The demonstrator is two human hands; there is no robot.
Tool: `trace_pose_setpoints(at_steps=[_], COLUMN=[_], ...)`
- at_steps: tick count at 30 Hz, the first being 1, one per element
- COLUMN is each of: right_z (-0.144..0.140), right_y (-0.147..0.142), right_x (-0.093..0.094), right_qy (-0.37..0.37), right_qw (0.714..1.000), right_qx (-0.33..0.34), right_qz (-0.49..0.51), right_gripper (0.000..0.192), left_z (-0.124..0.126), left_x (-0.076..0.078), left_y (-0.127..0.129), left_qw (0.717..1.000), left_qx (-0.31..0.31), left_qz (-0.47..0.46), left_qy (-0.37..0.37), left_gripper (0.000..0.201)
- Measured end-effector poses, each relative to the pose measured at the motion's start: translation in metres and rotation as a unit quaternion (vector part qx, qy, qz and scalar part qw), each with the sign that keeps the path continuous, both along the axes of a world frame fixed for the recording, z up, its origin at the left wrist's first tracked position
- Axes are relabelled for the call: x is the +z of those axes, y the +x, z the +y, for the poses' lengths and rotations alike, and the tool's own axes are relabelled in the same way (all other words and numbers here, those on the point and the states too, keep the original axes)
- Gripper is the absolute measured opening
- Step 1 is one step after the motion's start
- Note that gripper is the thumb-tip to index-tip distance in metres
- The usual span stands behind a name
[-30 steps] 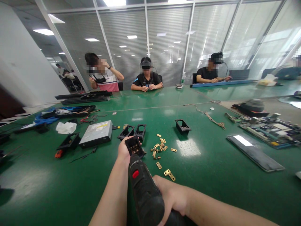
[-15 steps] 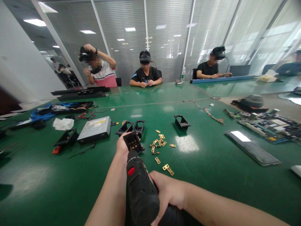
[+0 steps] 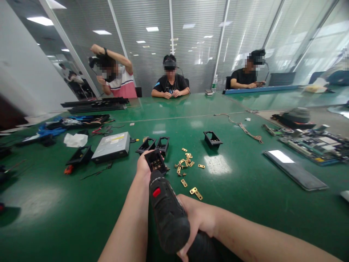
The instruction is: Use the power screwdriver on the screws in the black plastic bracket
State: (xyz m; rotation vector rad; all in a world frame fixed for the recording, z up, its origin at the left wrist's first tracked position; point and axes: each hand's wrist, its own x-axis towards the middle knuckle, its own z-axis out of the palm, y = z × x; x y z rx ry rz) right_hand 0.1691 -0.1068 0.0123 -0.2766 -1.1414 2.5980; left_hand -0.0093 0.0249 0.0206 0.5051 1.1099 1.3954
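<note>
Black socket housing (image 3: 155, 161) in left hand (image 3: 143, 166), beyond drill-gripping right hand (image 3: 196, 220).

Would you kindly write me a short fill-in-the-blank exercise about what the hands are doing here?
The right hand grips a black electric ____.
The left hand holds a small black ____ against the tool's tip.
Loose brass plates lie on the ____ table.

Missing words: screwdriver; socket housing; green

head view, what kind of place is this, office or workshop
Probably an electronics assembly or teardown workroom set up in an office. A long green table carries circuit boards, an optical drive and loose brass plates; glass partitions stand behind. The right hand grips a powered screwdriver.
</note>
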Motion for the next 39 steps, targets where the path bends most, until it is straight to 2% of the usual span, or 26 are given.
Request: trace_pose_setpoints(at_steps=[10, 25, 31, 39], right_z=[0.0, -0.001, 0.001, 0.002], right_y=[-0.001, 0.0, 0.0, 0.0], right_x=[0.008, -0.004, -0.008, -0.002], right_qy=[-0.006, -0.017, 0.004, -0.003], right_qw=[1.0, 1.0, 0.999, 0.999], right_qx=[0.001, 0.012, 0.022, 0.023], right_qz=[0.013, 0.012, 0.023, 0.025], right_gripper=[0.032, 0.027, 0.024, 0.025], left_z=[-0.001, -0.002, -0.001, 0.0], left_x=[0.002, -0.002, -0.007, -0.006], left_y=[0.002, 0.001, -0.002, 0.0], left_qw=[1.0, 1.0, 1.0, 1.0], left_qx=[0.003, 0.002, -0.009, 0.008], left_qz=[0.01, -0.009, -0.016, -0.019], left_qy=[0.01, 0.003, 0.014, 0.013], left_gripper=[0.021, 0.02, 0.024, 0.019])
